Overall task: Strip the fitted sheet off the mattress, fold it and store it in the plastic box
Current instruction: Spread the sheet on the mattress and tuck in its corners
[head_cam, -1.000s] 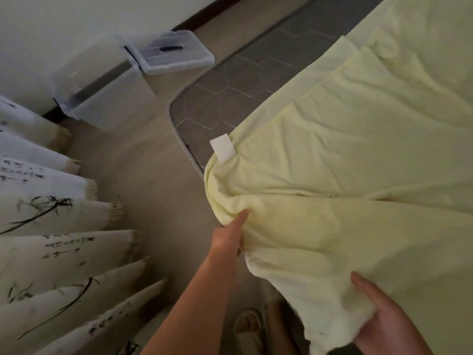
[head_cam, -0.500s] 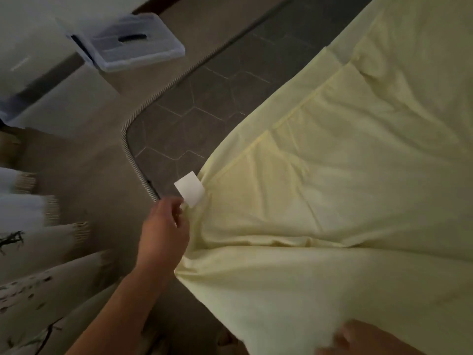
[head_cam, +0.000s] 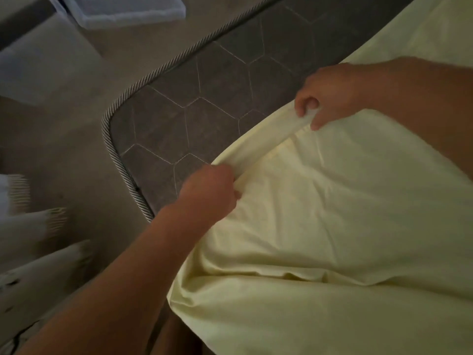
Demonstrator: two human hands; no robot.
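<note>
The pale yellow fitted sheet [head_cam: 345, 226] lies bunched over the near and right part of the dark grey quilted mattress [head_cam: 204, 85], whose left corner is bare. My left hand [head_cam: 210, 190] grips the sheet's folded edge near the mattress corner. Further up the same edge, my right hand [head_cam: 325, 93] pinches the hem between thumb and fingers. The clear plastic box [head_cam: 33, 65] stands on the floor at the top left, its lid [head_cam: 122, 11] lying beside it.
A rope-like piping [head_cam: 112, 155] runs round the mattress rim. White curtain folds with ink drawings [head_cam: 38, 252] hang at the lower left. Brownish floor [head_cam: 64, 162] lies between the curtain, the box and the mattress.
My right hand rose from the sheet's lower part to grasp the hem higher up. My left hand shifted right along the edge. The view moved closer; the white tag is hidden.
</note>
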